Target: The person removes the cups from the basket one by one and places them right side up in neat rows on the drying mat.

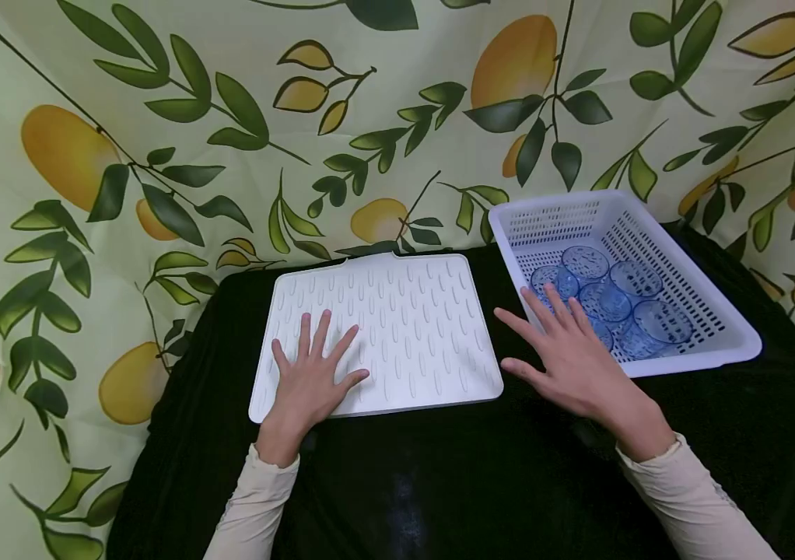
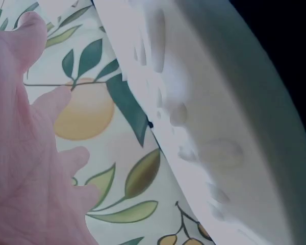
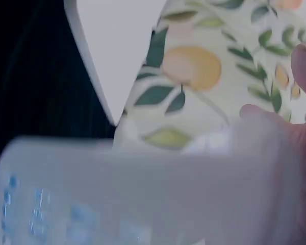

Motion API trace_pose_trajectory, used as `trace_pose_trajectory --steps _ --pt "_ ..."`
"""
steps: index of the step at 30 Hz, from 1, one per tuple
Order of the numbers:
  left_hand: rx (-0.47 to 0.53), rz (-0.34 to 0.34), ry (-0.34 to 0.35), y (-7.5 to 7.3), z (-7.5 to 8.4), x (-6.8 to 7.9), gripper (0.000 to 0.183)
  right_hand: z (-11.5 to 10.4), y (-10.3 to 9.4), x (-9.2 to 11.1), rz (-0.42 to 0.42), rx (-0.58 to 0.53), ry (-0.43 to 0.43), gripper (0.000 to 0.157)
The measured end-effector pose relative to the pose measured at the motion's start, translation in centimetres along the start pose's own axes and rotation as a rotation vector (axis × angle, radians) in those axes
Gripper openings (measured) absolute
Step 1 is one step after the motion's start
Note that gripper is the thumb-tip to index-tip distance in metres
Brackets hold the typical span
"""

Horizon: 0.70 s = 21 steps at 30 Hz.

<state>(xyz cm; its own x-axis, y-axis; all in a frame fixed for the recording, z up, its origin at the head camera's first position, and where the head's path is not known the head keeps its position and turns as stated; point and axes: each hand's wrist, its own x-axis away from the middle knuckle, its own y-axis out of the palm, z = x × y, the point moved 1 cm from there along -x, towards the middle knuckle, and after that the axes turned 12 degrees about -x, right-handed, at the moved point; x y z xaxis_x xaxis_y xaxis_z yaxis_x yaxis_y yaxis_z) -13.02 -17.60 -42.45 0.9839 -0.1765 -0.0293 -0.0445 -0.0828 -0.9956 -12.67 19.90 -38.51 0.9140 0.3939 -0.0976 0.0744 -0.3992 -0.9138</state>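
A white draining board (image 1: pixel 397 334) with rows of raised ridges lies flat on the dark cloth. My left hand (image 1: pixel 308 385) is over its left front part, fingers straight and spread. In the left wrist view a gap shows between the palm and the board's surface (image 2: pixel 194 117). To the right stands a white plastic basket (image 1: pixel 712 327) with slotted walls, holding several clear blue glasses (image 1: pixel 662 320). My right hand (image 1: pixel 576 362) is spread at the basket's near left side, covering part of the rim and some glasses. Neither hand holds anything.
Black cloth (image 1: pixel 439 482) covers the table. Behind it hangs a curtain (image 1: pixel 229 117) printed with leaves and yellow fruit. A strip of the cloth separates the board from the basket.
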Motion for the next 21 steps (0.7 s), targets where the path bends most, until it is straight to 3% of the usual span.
trace_pose_trajectory --steps 8,12,15,21 --pt "0.029 -0.004 -0.004 0.0 -0.7 -0.3 0.076 4.8 -3.8 0.9 0.005 -0.13 0.08 0.062" --pt "0.026 -0.012 -0.015 -0.1 -1.0 -0.4 0.076 6.7 -4.8 1.2 -0.054 -0.14 0.114 0.067" --pt "0.034 -0.024 -0.015 -0.1 -1.3 -0.3 0.077 7.2 -5.0 1.2 -0.091 -0.125 0.154 0.076" --pt "0.074 -0.045 -0.034 -0.3 -2.5 0.6 0.076 6.7 -4.8 0.9 -0.087 -0.111 0.166 0.084"
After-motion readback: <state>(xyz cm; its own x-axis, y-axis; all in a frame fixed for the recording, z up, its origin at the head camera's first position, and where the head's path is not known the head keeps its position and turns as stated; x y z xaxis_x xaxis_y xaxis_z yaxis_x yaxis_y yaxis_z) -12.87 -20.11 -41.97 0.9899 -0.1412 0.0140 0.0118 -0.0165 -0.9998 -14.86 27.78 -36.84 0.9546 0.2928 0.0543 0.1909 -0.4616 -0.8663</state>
